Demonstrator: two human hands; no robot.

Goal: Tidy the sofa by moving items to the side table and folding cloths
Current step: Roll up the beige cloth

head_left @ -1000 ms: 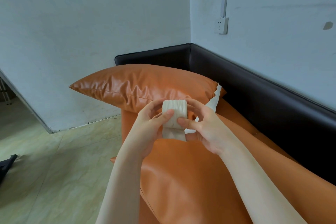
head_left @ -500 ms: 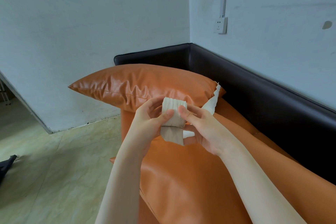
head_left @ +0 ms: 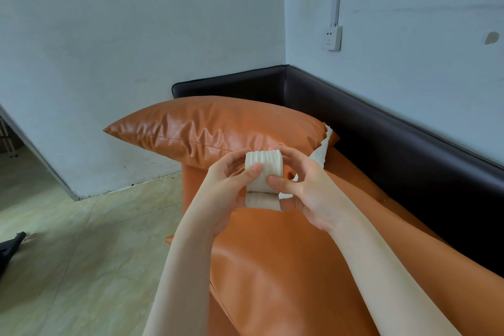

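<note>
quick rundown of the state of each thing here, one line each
white cloth: folded into a small thick wad, held up off the sofa
left hand: gripping the wad, thumb on its front
right hand: gripping the wad, thumb on its front
second white cloth: loose, unfolded, beside the cushion
orange cushion: lying on the sofa, creased
wall socket: nothing plugged in

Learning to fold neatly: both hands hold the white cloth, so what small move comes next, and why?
Probably press the cloth flat: both hands, left and right, pinch it in a small thick bundle with a loose end hanging below.
</note>
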